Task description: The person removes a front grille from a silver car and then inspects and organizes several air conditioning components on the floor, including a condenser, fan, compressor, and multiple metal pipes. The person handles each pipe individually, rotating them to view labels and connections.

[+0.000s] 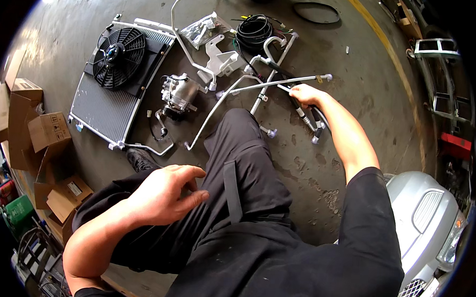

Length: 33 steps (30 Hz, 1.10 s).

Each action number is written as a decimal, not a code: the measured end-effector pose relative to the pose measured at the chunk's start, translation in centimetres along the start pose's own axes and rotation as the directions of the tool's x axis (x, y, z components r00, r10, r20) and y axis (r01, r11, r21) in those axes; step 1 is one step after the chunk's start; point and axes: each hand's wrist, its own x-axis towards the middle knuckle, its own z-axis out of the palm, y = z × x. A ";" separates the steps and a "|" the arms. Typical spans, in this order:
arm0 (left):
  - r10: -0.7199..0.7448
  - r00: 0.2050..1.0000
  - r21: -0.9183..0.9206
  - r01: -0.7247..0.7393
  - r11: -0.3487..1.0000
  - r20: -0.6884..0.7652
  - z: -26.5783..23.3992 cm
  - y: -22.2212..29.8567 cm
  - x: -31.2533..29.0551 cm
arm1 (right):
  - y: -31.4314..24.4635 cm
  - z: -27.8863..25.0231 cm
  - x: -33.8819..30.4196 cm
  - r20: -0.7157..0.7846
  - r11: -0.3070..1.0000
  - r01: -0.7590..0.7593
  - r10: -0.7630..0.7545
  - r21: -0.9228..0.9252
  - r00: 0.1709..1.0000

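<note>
My right hand (304, 95) reaches out over the floor, its fingers closed round a black air-conditioning hose with metal ends (303, 115). A short silver tube end pokes out beside the thumb. Under and around this hand lie several bent aluminium pipes (291, 82) with capped ends, crossing one another. Above my thigh my left hand (164, 193) hangs in the air, thumb and fingers apart, holding nothing. Just beyond my knee sits a silver compressor (181, 94) with a dark pulley side. A white metal bracket (219, 56) rests between it and the pipes.
At the left lies a condenser (102, 108) with a black fan (118, 58). Farther off are a bag of small parts (203, 29), a coiled wiring harness (253, 35) and a belt (316, 13). Cardboard boxes (48, 131) line the left; a silver car front (423, 215) stands right.
</note>
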 end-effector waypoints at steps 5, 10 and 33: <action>0.016 0.999 0.016 -0.015 1.000 -0.046 -0.2 -0.1 -0.2 | 0.2 -2.7 0.3 0.085 0.757 0.122 -0.088 -0.642 0.992; 0.042 0.997 0.079 -0.037 0.996 -0.057 -0.5 -0.3 -0.3 | -1.1 -3.2 0.0 0.173 0.555 0.172 -0.051 -0.814 0.984; -0.048 0.995 0.027 0.050 0.998 -0.086 -1.2 -1.4 -0.1 | -0.7 -0.9 -3.5 0.438 0.027 0.530 -0.530 -0.847 0.726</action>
